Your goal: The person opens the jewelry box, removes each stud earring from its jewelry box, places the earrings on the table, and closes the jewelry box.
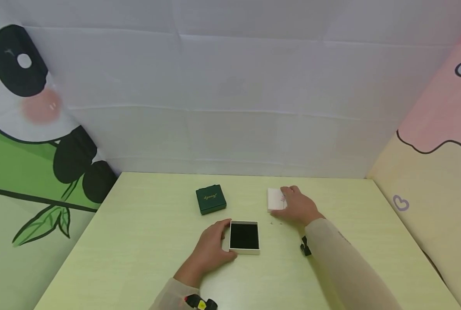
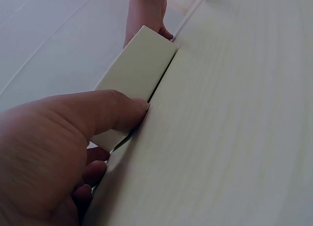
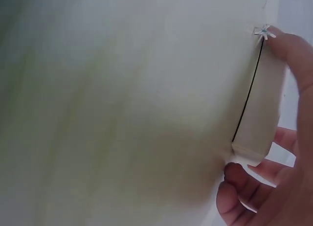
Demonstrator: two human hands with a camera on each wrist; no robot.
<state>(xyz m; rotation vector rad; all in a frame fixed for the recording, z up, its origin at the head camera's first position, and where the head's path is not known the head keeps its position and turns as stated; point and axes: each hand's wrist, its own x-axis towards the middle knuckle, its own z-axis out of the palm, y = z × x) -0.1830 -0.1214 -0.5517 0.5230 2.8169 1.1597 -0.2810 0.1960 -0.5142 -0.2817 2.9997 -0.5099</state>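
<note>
My left hand [image 1: 210, 247] holds a small white jewelry box base [image 1: 244, 252] by its left side, thumb at the near corner. Black lining [image 1: 244, 236] fills its open top. In the left wrist view, the thumb lies along the box's pale side wall [image 2: 139, 64]. Farther back on the right, my right hand [image 1: 298, 206] grips the white box lid [image 1: 274, 199], which has a pink flower print, between thumb and fingers. A small flower-shaped earring [image 3: 264, 32] shows by the right thumb tip. Two tiny earrings [image 1: 280, 223] lie on the table just in front of the lid.
A dark green box [image 1: 211, 199] with gold lettering sits at the back, left of the lid. The pale wooden table [image 1: 137, 241] meets a white cloth backdrop [image 1: 234, 137]. Cartoon-printed walls stand to the left and right.
</note>
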